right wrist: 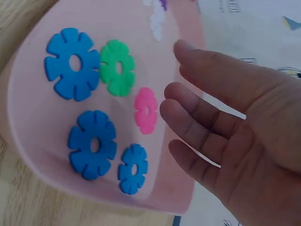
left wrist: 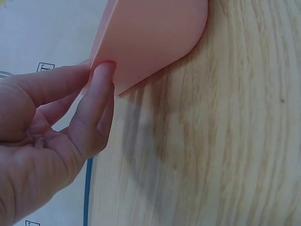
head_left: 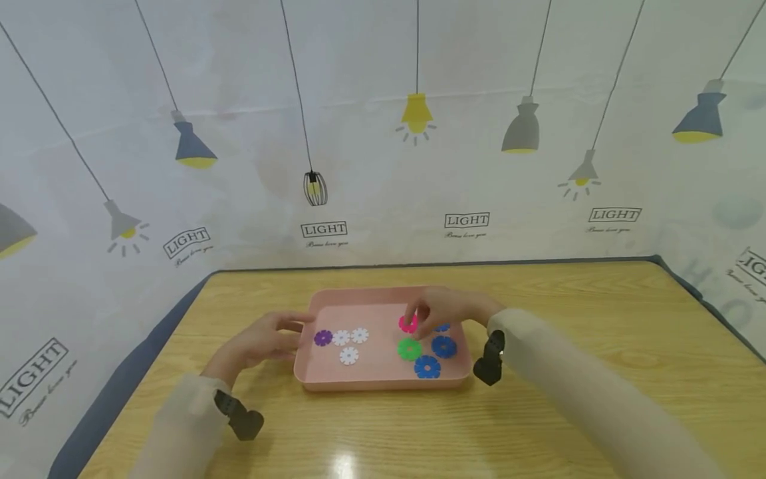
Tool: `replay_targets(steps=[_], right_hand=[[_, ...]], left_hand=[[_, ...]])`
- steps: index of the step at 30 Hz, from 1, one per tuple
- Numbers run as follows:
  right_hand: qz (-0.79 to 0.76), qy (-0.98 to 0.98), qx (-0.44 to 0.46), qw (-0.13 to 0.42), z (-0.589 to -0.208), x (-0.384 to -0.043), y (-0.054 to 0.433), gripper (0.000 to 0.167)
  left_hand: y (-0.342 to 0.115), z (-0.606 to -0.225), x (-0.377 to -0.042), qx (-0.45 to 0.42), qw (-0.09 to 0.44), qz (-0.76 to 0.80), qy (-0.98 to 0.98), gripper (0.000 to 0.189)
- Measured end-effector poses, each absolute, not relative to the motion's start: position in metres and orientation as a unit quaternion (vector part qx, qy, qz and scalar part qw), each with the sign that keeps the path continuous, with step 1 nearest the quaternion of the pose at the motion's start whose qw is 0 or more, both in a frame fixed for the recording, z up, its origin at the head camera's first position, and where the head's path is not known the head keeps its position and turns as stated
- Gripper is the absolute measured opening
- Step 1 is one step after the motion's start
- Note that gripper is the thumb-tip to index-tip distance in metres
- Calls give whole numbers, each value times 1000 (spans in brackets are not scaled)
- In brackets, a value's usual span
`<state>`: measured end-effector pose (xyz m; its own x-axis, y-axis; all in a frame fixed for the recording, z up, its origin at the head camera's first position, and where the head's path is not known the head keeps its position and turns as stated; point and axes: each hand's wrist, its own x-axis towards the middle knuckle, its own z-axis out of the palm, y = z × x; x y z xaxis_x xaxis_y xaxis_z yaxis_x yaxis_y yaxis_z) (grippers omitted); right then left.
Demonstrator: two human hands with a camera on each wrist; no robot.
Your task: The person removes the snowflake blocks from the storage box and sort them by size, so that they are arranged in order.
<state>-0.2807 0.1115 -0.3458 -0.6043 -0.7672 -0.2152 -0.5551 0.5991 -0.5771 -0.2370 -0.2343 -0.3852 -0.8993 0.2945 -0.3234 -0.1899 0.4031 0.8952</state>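
A pink tray (head_left: 380,366) holds flat, flower-shaped notched discs with a hole in the middle. At its left edge my left hand (head_left: 263,340) pinches the rim between thumb and fingers, seen closely in the left wrist view. My right hand (head_left: 445,307) hovers over the tray's right half with nothing between thumb and loosely bent fingers. Below and beside it lie a pink disc (right wrist: 146,111), a green disc (right wrist: 117,68) and several blue discs (right wrist: 74,64). In the left half are a purple disc (head_left: 323,338) and white discs (head_left: 349,356).
The tray stands on a wood-grain table (head_left: 359,426). A pale sheet (head_left: 371,146) printed with hanging lamps rises behind and at both sides. Dark blue edging (head_left: 126,392) runs along the table's border.
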Motion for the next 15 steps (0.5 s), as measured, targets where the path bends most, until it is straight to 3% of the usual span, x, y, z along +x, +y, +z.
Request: replay_targets(steps=[6,15], right_hand=[[-184,881,-359,249,-360,-284,93,21],[-94,907,-317,261,-362,-281,77,29]], left_hand=[[-232,-386,-238,22,212,538,816,47],[-234,-385,-238,34,217,540,812,48]])
